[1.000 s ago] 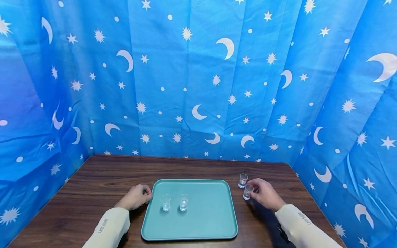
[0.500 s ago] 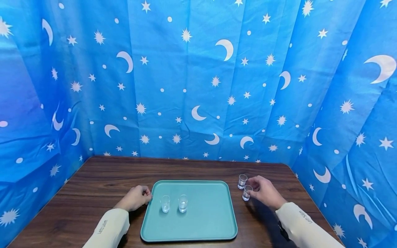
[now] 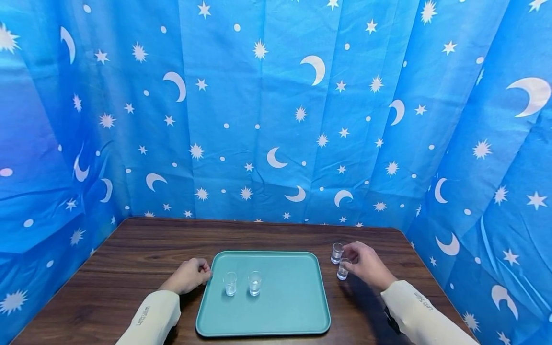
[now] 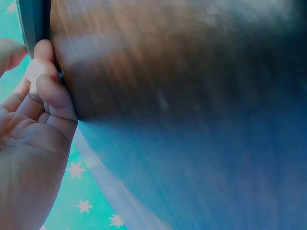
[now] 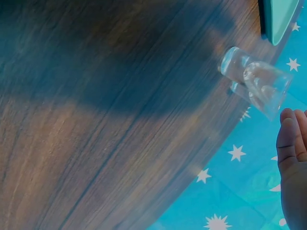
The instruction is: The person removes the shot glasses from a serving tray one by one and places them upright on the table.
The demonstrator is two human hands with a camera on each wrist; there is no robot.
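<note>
A green tray (image 3: 289,306) lies on the table, bearing two small clear shot glasses: one on the left (image 3: 230,284) and another beside it (image 3: 254,283). At the tray's left edge, my left hand (image 3: 190,275) pinches the rim; the left wrist view has the tray rim (image 4: 27,28) between thumb and curled fingers. To the right of the tray two more shot glasses stand close together, a rear glass (image 3: 337,254) and a front glass (image 3: 342,271). My right hand (image 3: 366,264) is just over their rims. In the right wrist view its fingertips (image 5: 286,114) show slightly apart from the glasses.
The dark wood table (image 3: 164,239) has blue cloth (image 3: 241,134) with white stars and moons hanging behind it and at both sides. A dark band shows at the right sleeve's cuff (image 3: 392,321).
My right hand has risen slightly from around the front glass, its fingertips now near the rims. The left hand, the tray and all the glasses stay in place.
</note>
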